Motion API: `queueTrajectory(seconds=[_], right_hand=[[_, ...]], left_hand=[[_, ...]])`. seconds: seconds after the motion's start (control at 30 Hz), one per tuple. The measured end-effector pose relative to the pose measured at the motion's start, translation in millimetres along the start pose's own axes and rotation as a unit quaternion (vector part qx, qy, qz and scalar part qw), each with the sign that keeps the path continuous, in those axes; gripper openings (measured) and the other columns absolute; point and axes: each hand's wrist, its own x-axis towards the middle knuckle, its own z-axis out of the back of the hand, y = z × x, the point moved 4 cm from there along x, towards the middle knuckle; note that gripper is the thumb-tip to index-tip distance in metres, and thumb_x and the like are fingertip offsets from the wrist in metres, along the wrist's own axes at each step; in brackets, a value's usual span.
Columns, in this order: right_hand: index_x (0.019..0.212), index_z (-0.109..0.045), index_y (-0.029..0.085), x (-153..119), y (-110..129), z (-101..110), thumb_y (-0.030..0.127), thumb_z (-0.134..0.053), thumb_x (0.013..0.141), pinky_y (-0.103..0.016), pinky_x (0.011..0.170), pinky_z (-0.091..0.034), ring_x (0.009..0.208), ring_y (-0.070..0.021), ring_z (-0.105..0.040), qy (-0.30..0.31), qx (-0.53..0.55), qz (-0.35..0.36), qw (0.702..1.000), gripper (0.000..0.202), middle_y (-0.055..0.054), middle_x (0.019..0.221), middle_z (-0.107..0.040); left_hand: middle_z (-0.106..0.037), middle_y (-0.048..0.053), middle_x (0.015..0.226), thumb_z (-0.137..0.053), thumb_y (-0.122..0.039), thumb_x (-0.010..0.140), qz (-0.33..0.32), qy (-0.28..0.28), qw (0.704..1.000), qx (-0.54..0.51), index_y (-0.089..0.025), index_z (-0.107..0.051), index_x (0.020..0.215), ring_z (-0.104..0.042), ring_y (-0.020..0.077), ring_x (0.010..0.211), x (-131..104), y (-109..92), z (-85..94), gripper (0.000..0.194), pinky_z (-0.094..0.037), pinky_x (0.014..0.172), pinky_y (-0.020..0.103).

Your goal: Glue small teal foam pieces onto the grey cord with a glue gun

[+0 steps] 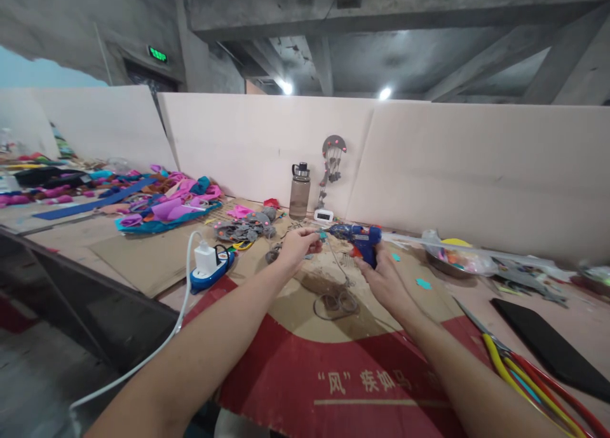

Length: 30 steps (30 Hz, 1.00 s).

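Observation:
A blue hot glue gun (366, 239) is gripped by my right hand (381, 274), its nozzle pointing left. My left hand (299, 244) pinches a small teal felt piece (323, 236) right by the nozzle tip; whether the two touch I cannot tell. From around that piece a thin cord (342, 269) runs down and lies in loops on the cardboard sheet (362, 374). Two more teal cut-outs, one nearer (423, 283) and one farther off (396, 257), lie to the right of the glue gun.
Left of my hands are a blue power strip (210, 274) with a white plug and cable, grey felt pieces (243, 229) and colourful fabric scraps (176, 199). Behind stand a bottle (299, 193) and a small clock (323, 215). Scissors (500, 348), a black phone (548, 342) and a metal bowl (450, 265) lie right.

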Motion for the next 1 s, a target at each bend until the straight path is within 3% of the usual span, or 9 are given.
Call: queueTrajectory(seconds=[0.27, 0.6, 1.0], right_hand=[[0.126, -0.044, 0.021, -0.1, -1.0, -2.0, 0.029, -0.050, 0.081, -0.040, 0.097, -0.035, 0.106, -0.0238, -0.051, 0.005, -0.022, 0.014, 1.000, 0.046, -0.008, 0.115, -0.058], [0.117, -0.046, 0.022, -3.6, 4.6, 0.1, 0.028, -0.047, 0.083, -0.040, 0.087, -0.041, 0.097, -0.0276, -0.056, 0.019, -0.125, -0.004, 0.992, 0.035, -0.013, 0.110, -0.061], [0.119, -0.047, 0.018, -5.6, 9.4, -0.4, 0.026, -0.047, 0.082, -0.038, 0.081, -0.045, 0.092, -0.0258, -0.060, -0.004, -0.167, 0.009, 0.986, 0.038, -0.013, 0.107, -0.062]], left_hand=[[-0.060, 0.000, 0.058, -0.068, -0.013, 0.065, -0.003, 0.011, 1.000, 0.002, -0.011, -0.061, 0.071, -0.056, 0.0086, 0.051, 4.8, 5.0, -0.7, 0.010, -0.050, 0.054, 0.023], [-0.059, 0.000, 0.056, -0.070, -0.016, 0.063, -0.016, 0.020, 1.000, 0.009, -0.011, -0.061, 0.070, -0.056, 0.0089, 0.050, 5.7, 7.7, -1.1, 0.013, -0.050, 0.053, 0.023], [-0.058, 0.000, 0.055, -0.068, -0.015, 0.063, -0.018, 0.020, 0.999, 0.025, -0.010, -0.061, 0.070, -0.055, 0.0087, 0.048, 2.7, 3.7, -3.0, 0.011, -0.049, 0.051, 0.023]])
